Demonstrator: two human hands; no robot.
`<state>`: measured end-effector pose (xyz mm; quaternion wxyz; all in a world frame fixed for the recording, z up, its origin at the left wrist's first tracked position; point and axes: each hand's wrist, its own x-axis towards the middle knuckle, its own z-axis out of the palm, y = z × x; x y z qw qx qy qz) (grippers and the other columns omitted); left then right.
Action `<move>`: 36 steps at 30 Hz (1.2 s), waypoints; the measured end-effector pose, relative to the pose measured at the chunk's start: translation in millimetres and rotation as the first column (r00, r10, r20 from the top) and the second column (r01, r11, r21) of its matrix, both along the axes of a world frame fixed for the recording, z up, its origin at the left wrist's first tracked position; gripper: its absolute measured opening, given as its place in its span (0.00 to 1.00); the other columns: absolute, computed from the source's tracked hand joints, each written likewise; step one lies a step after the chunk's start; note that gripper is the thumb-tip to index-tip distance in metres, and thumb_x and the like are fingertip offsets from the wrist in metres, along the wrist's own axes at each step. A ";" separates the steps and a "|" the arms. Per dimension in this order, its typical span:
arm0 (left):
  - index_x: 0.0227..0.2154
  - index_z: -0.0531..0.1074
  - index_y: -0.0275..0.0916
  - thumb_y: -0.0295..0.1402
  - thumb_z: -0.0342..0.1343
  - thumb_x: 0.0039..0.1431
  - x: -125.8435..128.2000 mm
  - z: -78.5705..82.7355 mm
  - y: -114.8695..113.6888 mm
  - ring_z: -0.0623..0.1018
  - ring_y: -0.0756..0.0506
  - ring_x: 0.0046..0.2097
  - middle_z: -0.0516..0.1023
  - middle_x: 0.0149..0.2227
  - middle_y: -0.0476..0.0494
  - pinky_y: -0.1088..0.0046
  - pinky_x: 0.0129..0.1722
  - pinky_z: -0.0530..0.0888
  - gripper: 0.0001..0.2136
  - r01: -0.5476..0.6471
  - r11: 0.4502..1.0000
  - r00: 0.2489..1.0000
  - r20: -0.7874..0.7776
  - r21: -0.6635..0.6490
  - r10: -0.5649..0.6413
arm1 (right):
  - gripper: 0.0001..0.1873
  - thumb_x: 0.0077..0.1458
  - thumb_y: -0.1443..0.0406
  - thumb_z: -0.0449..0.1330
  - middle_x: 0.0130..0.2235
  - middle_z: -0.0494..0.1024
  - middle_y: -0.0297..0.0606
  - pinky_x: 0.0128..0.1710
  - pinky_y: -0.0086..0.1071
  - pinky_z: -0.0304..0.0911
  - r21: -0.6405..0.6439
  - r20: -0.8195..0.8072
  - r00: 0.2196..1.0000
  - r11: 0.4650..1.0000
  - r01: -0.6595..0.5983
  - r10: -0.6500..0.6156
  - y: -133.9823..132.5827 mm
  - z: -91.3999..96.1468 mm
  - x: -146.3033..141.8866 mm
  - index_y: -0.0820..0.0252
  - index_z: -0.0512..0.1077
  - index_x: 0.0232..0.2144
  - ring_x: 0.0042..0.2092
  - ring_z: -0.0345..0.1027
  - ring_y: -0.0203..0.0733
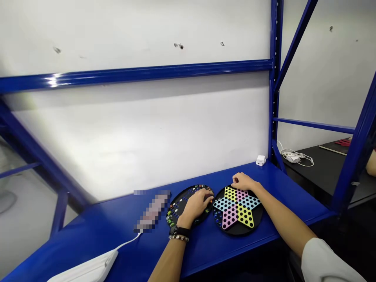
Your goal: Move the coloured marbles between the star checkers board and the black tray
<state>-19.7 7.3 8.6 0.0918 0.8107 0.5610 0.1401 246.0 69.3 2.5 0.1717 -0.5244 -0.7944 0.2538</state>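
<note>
Over the marble tray (180, 205), left hand (197, 203) is held palm-down; by the star board (237, 205), right hand (243, 181) is curled; grips cannot be told. White adapter (260, 160) noted behind.

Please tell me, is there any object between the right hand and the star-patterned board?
Nothing visible stands between them: the right hand is at the far edge of the star-patterned board. Whether they touch is unclear.

Game board (237, 207): six-pointed star, yellow, pink and light blue, dark holes; flat on a round black base (257, 217) near the surface's (205, 250) front edge. Blue marbles (218, 216) at base's left. Tray (182, 206): round, black, partly hidden, near back edge; mixed marbles (171, 220) along rim.
</note>
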 end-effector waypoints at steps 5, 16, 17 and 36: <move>0.39 0.76 0.44 0.39 0.50 0.62 1.2 3.3 -1.4 0.77 0.43 0.45 0.80 0.42 0.45 0.70 0.43 0.71 0.11 -0.029 1.000 1.000 0.009 0.001 0.029 | 0.12 0.52 0.63 0.59 0.24 0.69 0.31 0.27 0.26 0.53 0.004 0.001 1.000 1.000 -0.005 0.005 0.8 -1.7 0.5 0.59 0.61 0.21 0.27 0.61 0.32; 0.41 0.75 0.42 0.43 0.49 0.62 30.1 3.5 9.7 0.77 0.44 0.44 0.79 0.42 0.45 0.69 0.45 0.72 0.14 0.054 0.995 0.987 0.150 0.080 -0.065 | 0.11 0.51 0.64 0.59 0.25 0.70 0.30 0.28 0.26 0.52 0.039 0.016 1.000 0.999 0.003 -0.003 2.6 -3.6 -0.9 0.60 0.63 0.21 0.27 0.61 0.32; 0.41 0.75 0.43 0.42 0.49 0.62 31.8 4.5 12.3 0.77 0.43 0.45 0.79 0.43 0.45 0.69 0.46 0.72 0.14 0.081 0.995 0.988 0.128 0.065 -0.089 | 0.11 0.52 0.64 0.59 0.25 0.70 0.30 0.28 0.26 0.52 0.040 0.017 1.000 0.999 0.001 -0.002 2.5 -3.4 -0.8 0.60 0.63 0.21 0.27 0.61 0.32; 0.52 0.73 0.43 0.34 0.43 0.63 -28.9 -7.5 44.3 0.75 0.40 0.51 0.76 0.50 0.40 0.65 0.51 0.71 0.19 -0.095 0.993 0.993 -0.058 0.075 0.099 | 0.12 0.51 0.63 0.59 0.23 0.67 0.30 0.27 0.27 0.51 0.016 0.016 1.000 1.000 -0.004 0.004 0.5 -1.8 0.2 0.59 0.60 0.21 0.26 0.59 0.32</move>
